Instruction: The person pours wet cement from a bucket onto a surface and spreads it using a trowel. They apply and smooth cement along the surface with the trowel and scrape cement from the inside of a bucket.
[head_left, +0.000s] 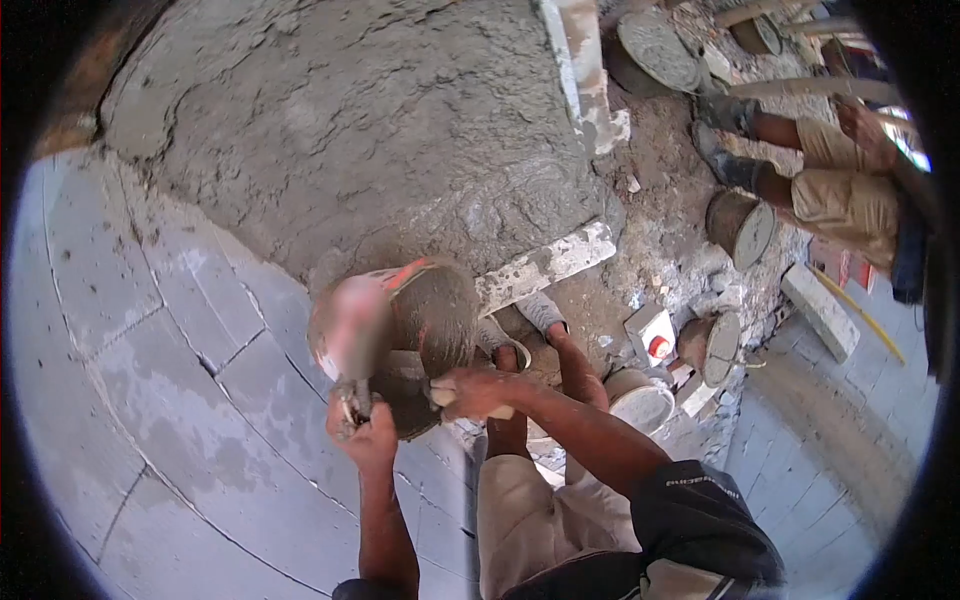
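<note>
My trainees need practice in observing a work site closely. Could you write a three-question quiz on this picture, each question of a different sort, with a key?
1. Multiple choice: What is in the right-hand grip?
A) a hose
B) a handled tool
C) a brick

2. True or false: Nobody but the camera wearer is in view.

3. Fill in the blank: The left-hand grip holds a ______.

Key:
1. B
2. False; another person is at the right of the picture.
3. bucket
</note>
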